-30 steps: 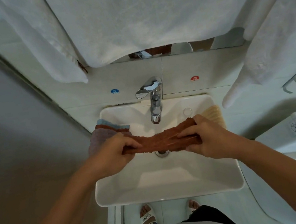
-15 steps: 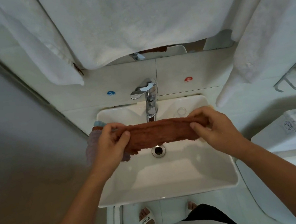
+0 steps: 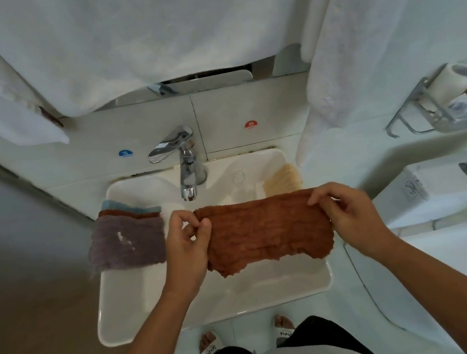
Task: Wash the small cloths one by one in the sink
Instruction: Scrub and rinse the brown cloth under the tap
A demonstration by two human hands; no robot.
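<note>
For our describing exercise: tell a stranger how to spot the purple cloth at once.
Start at the white sink under the tap. On its left rim lies a small pile of cloths; the purple cloth is on top, hanging over the edge. Below it only blue and rust edges peek out, and the spread rust cloth is in the hands.

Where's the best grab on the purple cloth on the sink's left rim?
Probably the near right corner of the purple cloth, from the basin side. It lies flat atop the stack on the sink rim; that edge is exposed, so fingers can pinch it alone.
</note>
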